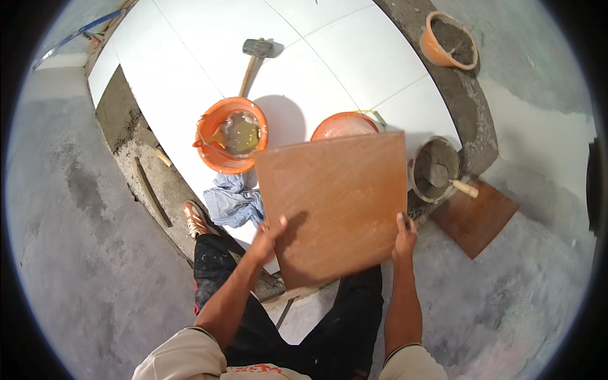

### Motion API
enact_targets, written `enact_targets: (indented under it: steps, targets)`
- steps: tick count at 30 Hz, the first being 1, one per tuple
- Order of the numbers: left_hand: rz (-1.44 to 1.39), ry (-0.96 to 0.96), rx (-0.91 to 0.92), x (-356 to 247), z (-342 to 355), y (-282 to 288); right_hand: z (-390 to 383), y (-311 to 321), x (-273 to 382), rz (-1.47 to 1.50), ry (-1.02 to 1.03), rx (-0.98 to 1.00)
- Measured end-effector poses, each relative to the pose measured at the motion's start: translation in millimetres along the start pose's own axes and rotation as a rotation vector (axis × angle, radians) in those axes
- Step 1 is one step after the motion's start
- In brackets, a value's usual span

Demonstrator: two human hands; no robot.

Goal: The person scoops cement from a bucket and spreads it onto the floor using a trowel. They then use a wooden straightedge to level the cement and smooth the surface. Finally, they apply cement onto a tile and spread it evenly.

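Note:
A large square brown tile (335, 202) is held up in front of me, its broad face showing. My left hand (269, 239) grips its left edge near the lower corner, thumb on the face and the other fingers hidden behind. On the opposite edge, my right hand (404, 237) has its thumb along the tile's side. Beyond the tile stands an orange bucket (230, 166) of murky water with a yellow-green sponge (248, 137) in it. A crumpled blue cloth (234, 206) lies beside my left hand. Partly covered by the tile is a second orange container (342, 125).
A hammer (251, 66) lies on the white tiled floor (171, 57). On the right, a bucket (418, 168) holds a trowel (462, 187), beside another brown tile (478, 218). An orange bucket of grey mortar (436, 50) stands far right. Wood strips (152, 192) lie along the left edge.

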State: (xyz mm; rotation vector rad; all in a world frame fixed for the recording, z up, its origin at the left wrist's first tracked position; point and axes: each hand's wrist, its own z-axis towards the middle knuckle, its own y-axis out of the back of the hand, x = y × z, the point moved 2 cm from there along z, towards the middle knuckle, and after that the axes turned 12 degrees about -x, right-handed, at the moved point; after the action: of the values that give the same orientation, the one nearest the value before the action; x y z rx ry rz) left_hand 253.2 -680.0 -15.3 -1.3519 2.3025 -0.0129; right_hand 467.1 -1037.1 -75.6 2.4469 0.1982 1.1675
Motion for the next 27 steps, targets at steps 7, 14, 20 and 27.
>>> enact_targets:
  steps: [7,14,20,27]
  targets:
    - [0.114,-0.381,-0.351,-20.3,137.2,-6.0,54.6,-77.5,29.5,0.04,0.139,-0.009]
    - [0.037,-0.37,-0.294,-25.3,187.7,-37.5,116.7,-88.0,30.7,0.055,0.153,-0.022]
    - [0.087,-0.353,-0.286,-21.8,194.8,-18.1,110.4,-76.6,59.4,-0.288,0.255,0.081]
    - [0.155,-0.325,-0.307,-17.2,197.0,21.2,213.7,54.4,92.6,-1.111,0.793,-0.675]
